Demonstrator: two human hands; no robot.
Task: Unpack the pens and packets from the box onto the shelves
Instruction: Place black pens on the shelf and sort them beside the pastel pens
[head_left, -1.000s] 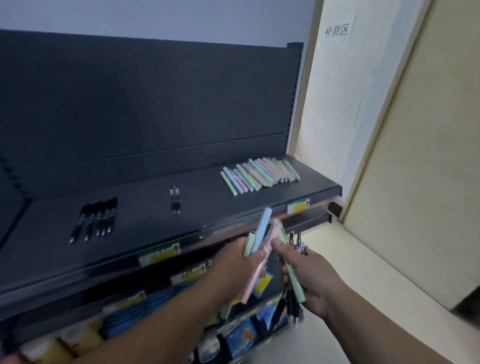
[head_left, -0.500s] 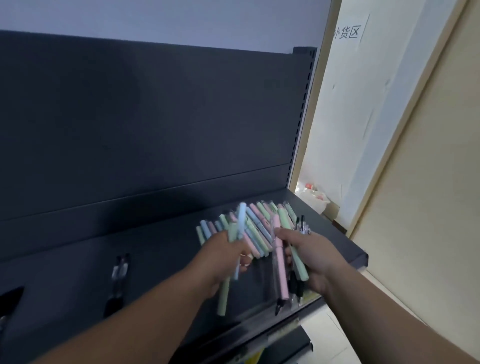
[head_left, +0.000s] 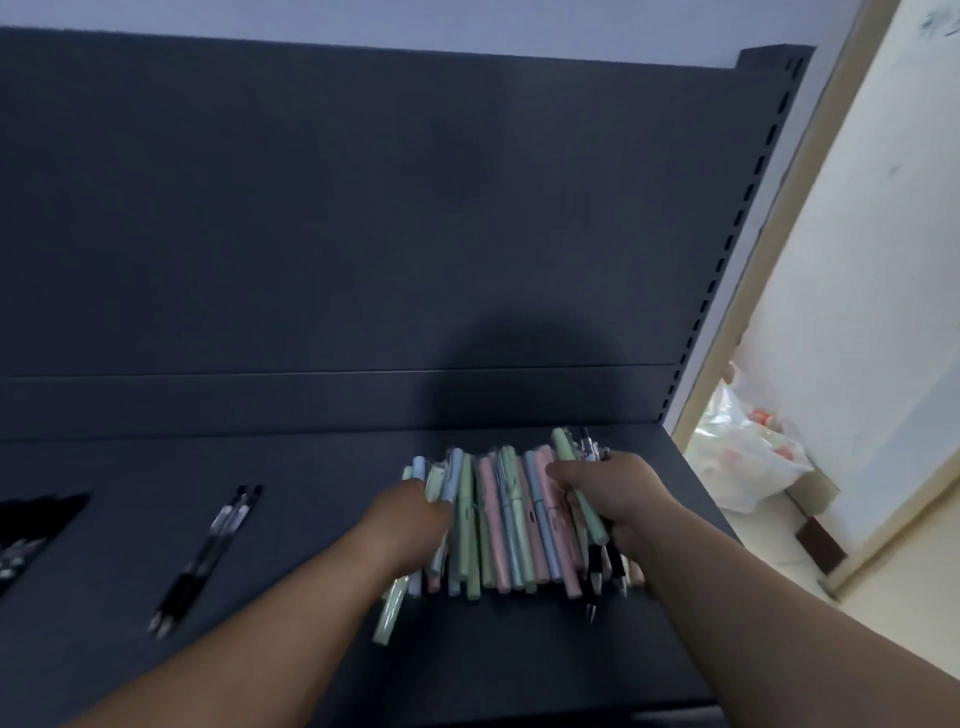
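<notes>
- My left hand (head_left: 410, 512) is closed, its back turned to me and the fingers curled down out of sight at the left end of the row of pastel pens (head_left: 498, 519).
- It grips a pale green pen (head_left: 388, 616), which slants out from under the hand toward me and to the left, at an angle to the row.
- My knuckles touch the nearest pens of the row. I cannot tell whether the light blue one rising past my fingers is also in my grip.
- My right hand (head_left: 613, 493) is closed too, at the right end of the same row.
- Its thumb and fingers clamp a green pen (head_left: 569, 457) that crosses the hand on a slant, top end away from me.
- In the same fist sits a bundle of black pens (head_left: 596, 569). Their tips poke out below my palm and their clips show above my fingers.
- The pastel pens lie side by side on the dark shelf (head_left: 311, 519), between my two hands, pointing front to back.
- A pair of black pens (head_left: 208, 556) lies well apart to the left, and a darker cluster of pens (head_left: 26, 525) sits at the far left edge.
- Past the shelf's right end, a plastic bag (head_left: 743, 457) rests on the floor by the wall.
</notes>
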